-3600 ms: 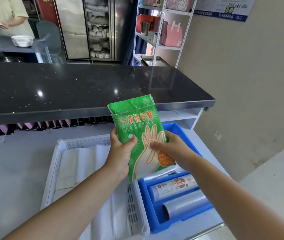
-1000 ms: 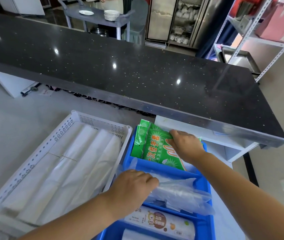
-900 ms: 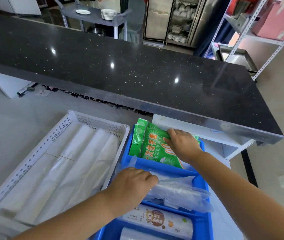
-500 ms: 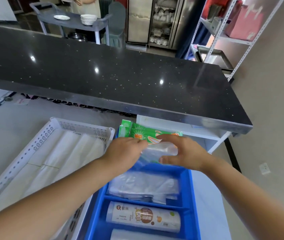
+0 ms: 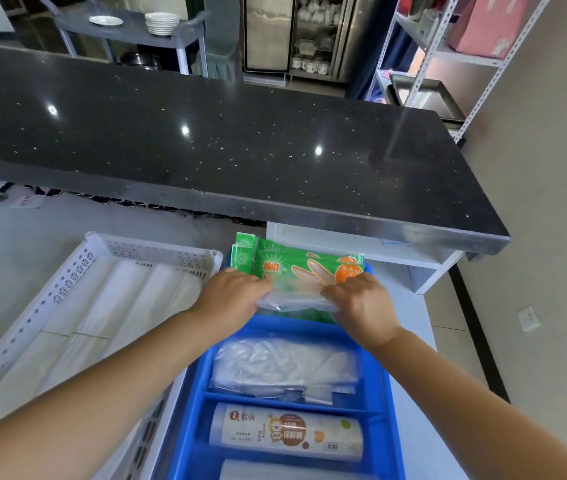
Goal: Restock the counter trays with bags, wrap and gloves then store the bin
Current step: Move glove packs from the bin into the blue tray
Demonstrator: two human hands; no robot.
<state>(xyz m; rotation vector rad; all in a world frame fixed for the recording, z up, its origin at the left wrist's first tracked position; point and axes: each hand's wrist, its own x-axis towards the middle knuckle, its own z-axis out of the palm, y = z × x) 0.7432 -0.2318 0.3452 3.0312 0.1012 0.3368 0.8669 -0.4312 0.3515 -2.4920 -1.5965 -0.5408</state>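
A blue divided tray (image 5: 389, 403) sits on the white counter in front of me. Its far compartment holds green glove packs (image 5: 295, 263) standing on edge. My left hand (image 5: 231, 294) and my right hand (image 5: 361, 303) both grip a clear plastic pack (image 5: 295, 299) and press it down in front of the green packs. The middle compartment holds a flat clear bag bundle (image 5: 285, 365). A labelled roll of cling wrap (image 5: 285, 431) lies in the near compartment. A white perforated tray (image 5: 77, 271) to the left holds rows of folded white bags (image 5: 115, 306).
A black speckled countertop (image 5: 240, 140) runs above and behind the trays, with a white shelf cubby (image 5: 361, 251) under its right end. A metal rack (image 5: 448, 64) stands at the back right. A grey cart with stacked plates (image 5: 160, 22) is far behind.
Both hands have lowered the clear plastic pack further into the tray's far compartment, in front of the green glove packs. The camera has tipped down slightly.
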